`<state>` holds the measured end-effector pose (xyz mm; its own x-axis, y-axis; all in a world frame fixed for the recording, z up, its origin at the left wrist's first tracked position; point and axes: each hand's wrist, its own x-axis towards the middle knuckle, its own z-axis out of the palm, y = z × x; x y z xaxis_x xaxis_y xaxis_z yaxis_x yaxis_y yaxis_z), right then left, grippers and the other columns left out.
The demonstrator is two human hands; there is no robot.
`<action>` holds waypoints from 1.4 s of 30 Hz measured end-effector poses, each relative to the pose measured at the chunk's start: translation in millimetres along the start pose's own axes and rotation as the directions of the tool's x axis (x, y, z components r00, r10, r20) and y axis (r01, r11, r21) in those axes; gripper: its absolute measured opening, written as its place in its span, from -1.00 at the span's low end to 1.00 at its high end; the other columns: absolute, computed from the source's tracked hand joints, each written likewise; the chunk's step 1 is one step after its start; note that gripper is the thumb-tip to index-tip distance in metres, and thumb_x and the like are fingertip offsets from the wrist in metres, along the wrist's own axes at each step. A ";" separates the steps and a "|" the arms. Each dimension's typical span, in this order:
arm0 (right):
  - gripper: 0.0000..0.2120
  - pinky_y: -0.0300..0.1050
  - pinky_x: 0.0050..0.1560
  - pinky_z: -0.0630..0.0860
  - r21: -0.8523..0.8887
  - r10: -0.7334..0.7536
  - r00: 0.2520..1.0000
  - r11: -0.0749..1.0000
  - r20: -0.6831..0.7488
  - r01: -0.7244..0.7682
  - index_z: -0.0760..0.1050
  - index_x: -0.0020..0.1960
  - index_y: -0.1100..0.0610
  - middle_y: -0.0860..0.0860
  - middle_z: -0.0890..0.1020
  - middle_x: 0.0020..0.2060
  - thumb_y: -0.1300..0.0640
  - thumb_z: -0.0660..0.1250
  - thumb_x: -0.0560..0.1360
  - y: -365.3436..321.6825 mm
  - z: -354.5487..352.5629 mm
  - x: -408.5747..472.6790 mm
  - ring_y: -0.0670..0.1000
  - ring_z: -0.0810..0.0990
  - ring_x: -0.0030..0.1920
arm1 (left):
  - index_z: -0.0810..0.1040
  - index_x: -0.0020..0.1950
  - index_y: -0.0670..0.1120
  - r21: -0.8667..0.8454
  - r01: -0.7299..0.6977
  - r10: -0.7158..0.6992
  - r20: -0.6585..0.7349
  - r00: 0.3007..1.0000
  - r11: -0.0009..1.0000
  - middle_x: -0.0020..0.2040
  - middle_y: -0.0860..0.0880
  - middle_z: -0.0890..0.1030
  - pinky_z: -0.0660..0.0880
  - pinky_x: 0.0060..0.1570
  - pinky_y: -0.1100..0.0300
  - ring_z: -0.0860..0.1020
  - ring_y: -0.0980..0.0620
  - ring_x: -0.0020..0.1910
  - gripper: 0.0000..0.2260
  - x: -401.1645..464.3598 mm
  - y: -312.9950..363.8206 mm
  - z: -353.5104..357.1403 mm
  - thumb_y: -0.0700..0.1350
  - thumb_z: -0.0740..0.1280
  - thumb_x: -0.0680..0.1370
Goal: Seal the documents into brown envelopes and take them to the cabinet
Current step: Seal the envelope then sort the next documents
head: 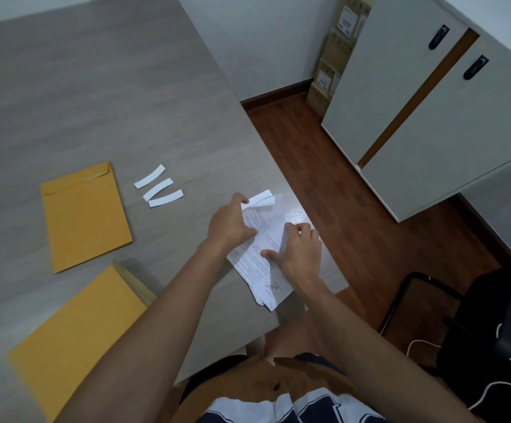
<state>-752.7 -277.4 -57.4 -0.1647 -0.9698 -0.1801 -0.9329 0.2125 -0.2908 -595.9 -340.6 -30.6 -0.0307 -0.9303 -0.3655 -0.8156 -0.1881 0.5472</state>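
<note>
Your forearms are bare, no sleeves, watch or rings on your left hand [228,222] or right hand [301,254]. Below them shows your white shirt [294,407] with navy print.

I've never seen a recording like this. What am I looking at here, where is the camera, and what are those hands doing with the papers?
There is no machine here: a person wears a camera on the head, so the one picture looks down over their own arms. The left hand and right hand both rest on a stack of printed papers near the edge of a grey table; they seem to be lifting or turning the top sheets. Further left lie two brown envelopes, one farther away and one closer to the person, and three small white paper strips. On the right stands a white cabinet with two black handles, on a wooden floor.
</note>
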 end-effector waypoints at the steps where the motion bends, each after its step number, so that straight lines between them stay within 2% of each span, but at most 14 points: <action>1: -0.28 -0.09 0.20 0.34 0.001 -0.007 1.000 1.000 -0.004 0.007 0.35 0.29 0.05 0.04 0.46 0.23 -0.34 0.44 0.32 0.3 0.2 0.3 0.04 0.38 0.20 | 0.37 0.30 0.01 -0.036 0.034 -0.033 0.021 0.999 0.999 0.09 -0.05 0.60 0.49 -0.08 0.11 0.57 -0.09 0.00 -0.40 2.0 2.7 -5.5 -0.03 0.55 0.34; 4: -0.28 -0.08 0.20 0.36 -0.010 -0.019 1.000 1.000 -0.013 0.019 0.35 0.29 0.05 0.04 0.46 0.23 -0.36 0.42 0.31 2.0 2.5 0.4 0.04 0.39 0.20 | 0.52 0.23 -0.05 0.053 0.062 -0.070 0.168 0.983 0.997 0.11 -0.01 0.62 0.49 -0.06 0.11 0.59 -0.06 0.01 -0.47 10.8 10.1 -16.6 0.10 0.54 0.33; 7: -0.28 -0.06 0.20 0.36 -0.013 -0.022 1.000 1.000 -0.019 0.022 0.36 0.29 0.04 0.04 0.47 0.25 -0.36 0.42 0.30 3.5 4.4 -0.4 0.05 0.39 0.21 | 0.61 0.08 -0.10 -0.004 0.092 -0.088 0.284 0.955 0.996 0.01 -0.06 0.65 0.55 -0.04 0.06 0.61 -0.06 -0.06 -0.60 17.0 21.7 -23.6 0.06 0.56 0.34; 9: -0.28 -0.03 0.19 0.37 0.005 -0.026 0.999 1.000 -0.031 0.027 0.37 0.28 0.05 0.05 0.47 0.24 -0.35 0.43 0.30 4.9 6.9 -0.5 0.07 0.40 0.20 | 0.61 0.10 -0.11 0.014 0.064 -0.066 0.271 0.960 0.998 0.01 -0.02 0.62 0.52 -0.05 0.09 0.59 -0.04 -0.05 -0.61 20.8 29.6 -27.5 -0.02 0.57 0.34; 13: -0.25 0.01 0.21 0.35 0.020 -0.026 1.000 0.999 -0.007 0.026 0.36 0.30 0.03 0.05 0.47 0.26 -0.37 0.43 0.29 6.9 8.5 0.1 0.08 0.39 0.23 | 0.62 0.13 -0.10 0.230 -0.100 0.024 0.312 0.950 0.968 0.03 -0.06 0.63 0.46 -0.16 0.14 0.57 -0.07 -0.09 -0.64 20.4 38.8 -23.0 -0.06 0.53 0.37; 16: -0.22 0.04 0.26 0.32 0.055 -0.018 0.999 0.998 0.046 0.016 0.32 0.34 0.00 0.03 0.45 0.29 -0.39 0.42 0.28 9.0 1.4 1.7 0.06 0.36 0.27 | 0.63 0.09 -0.12 0.255 -0.121 0.059 0.239 0.969 0.959 0.02 -0.10 0.65 0.43 -0.21 0.15 0.58 -0.08 -0.11 -0.73 16.6 30.2 -21.6 -0.09 0.47 0.42; 18: -0.16 0.06 0.26 0.34 0.122 0.011 1.000 0.992 0.028 -0.014 0.32 0.36 -0.02 0.01 0.45 0.28 -0.45 0.40 0.24 9.6 -7.9 2.7 0.04 0.36 0.27 | 0.63 -0.02 -0.12 0.131 -0.098 0.074 0.180 0.981 0.987 -0.03 -0.10 0.64 0.41 -0.18 0.17 0.56 -0.06 -0.14 -0.83 7.3 16.7 -33.1 -0.10 0.47 0.44; 20: -0.12 -0.01 0.20 0.38 0.254 0.031 1.000 0.967 -0.002 -0.029 0.35 0.35 -0.02 0.00 0.47 0.24 -0.47 0.42 0.19 6.5 -19.4 4.7 0.01 0.36 0.23 | 0.63 -0.05 -0.12 -0.127 -0.025 0.041 0.120 0.992 0.992 -0.07 -0.06 0.65 0.44 -0.16 0.18 0.58 -0.02 -0.15 -0.87 -10.7 -6.5 -50.3 -0.13 0.49 0.44; 24: -0.16 -0.18 0.08 0.47 0.534 -0.015 1.000 0.845 -0.007 0.017 0.43 0.30 -0.04 -0.06 0.53 0.20 -0.33 0.57 0.13 -22.2 -41.6 10.1 -0.04 0.47 0.17 | 0.65 0.01 -0.07 -0.550 0.074 -0.064 0.038 0.997 0.832 -0.04 0.02 0.69 0.54 -0.15 0.30 0.65 0.12 -0.13 -0.85 -60.8 -65.7 -78.1 -0.17 0.50 0.46; 28: -0.19 -0.08 0.07 0.62 0.799 -0.095 0.962 0.581 0.254 -0.154 0.41 0.26 -0.03 -0.02 0.63 0.12 -0.08 0.68 0.11 -69.4 -42.5 12.0 0.01 0.62 0.08 | 0.64 0.08 -0.06 -0.784 0.068 -0.207 -0.079 0.975 0.618 0.02 0.01 0.70 0.61 -0.02 0.11 0.67 -0.01 0.00 -0.80 -102.5 -114.2 -92.7 -0.19 0.48 0.46; 31: -0.38 0.06 0.11 0.62 0.819 -0.223 0.893 0.527 0.390 -0.226 0.54 0.15 0.09 0.02 0.69 0.04 0.04 0.68 0.16 -100.9 -31.8 3.9 0.10 0.66 0.08 | 0.64 0.10 -0.10 -0.828 0.046 -0.284 -0.139 0.949 0.559 0.06 -0.04 0.69 0.59 0.03 0.03 0.67 -0.04 0.02 -0.77 -130.7 -144.5 -102.2 -0.20 0.47 0.46; 35: -0.61 0.18 0.15 0.58 0.867 -0.357 0.829 0.419 0.431 -0.270 0.64 0.05 0.21 0.11 0.72 -0.03 0.19 0.61 0.26 -136.1 -23.2 -19.9 0.15 0.69 0.01 | 0.68 0.00 -0.09 -0.828 0.039 -0.371 -0.208 0.905 0.559 -0.01 -0.04 0.71 0.61 0.00 0.00 0.68 -0.05 -0.02 -0.83 -165.8 -177.3 -116.0 -0.20 0.51 0.42; 39: -0.72 0.14 0.04 0.62 0.882 -0.426 0.816 0.426 0.391 -0.200 0.65 0.03 0.18 0.11 0.72 -0.04 0.21 0.57 0.33 -168.7 -15.3 -45.3 0.13 0.69 -0.02 | 0.69 -0.01 -0.17 -0.830 0.022 -0.437 -0.270 0.858 0.557 -0.05 -0.06 0.72 0.62 -0.08 0.04 0.69 -0.04 -0.06 -0.79 -200.2 -203.7 -124.8 -0.24 0.55 0.38; 42: -0.74 -0.03 0.03 0.63 0.890 -0.470 0.807 0.433 0.357 -0.142 0.65 0.02 0.17 0.09 0.72 -0.06 0.26 0.56 0.34 -185.6 -6.0 -65.8 0.07 0.69 -0.01 | 0.69 -0.04 -0.17 -0.838 -0.018 -0.445 -0.308 0.841 0.546 -0.09 -0.03 0.72 0.62 -0.14 0.19 0.69 0.03 -0.09 -0.80 -223.4 -221.2 -125.5 -0.31 0.54 0.36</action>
<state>-570.7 -253.8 14.1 0.4199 -0.8396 -0.3445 -0.0957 0.3365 -0.9368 -336.1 -130.6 24.5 0.5149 -0.7958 -0.3187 0.0395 -0.3493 0.9362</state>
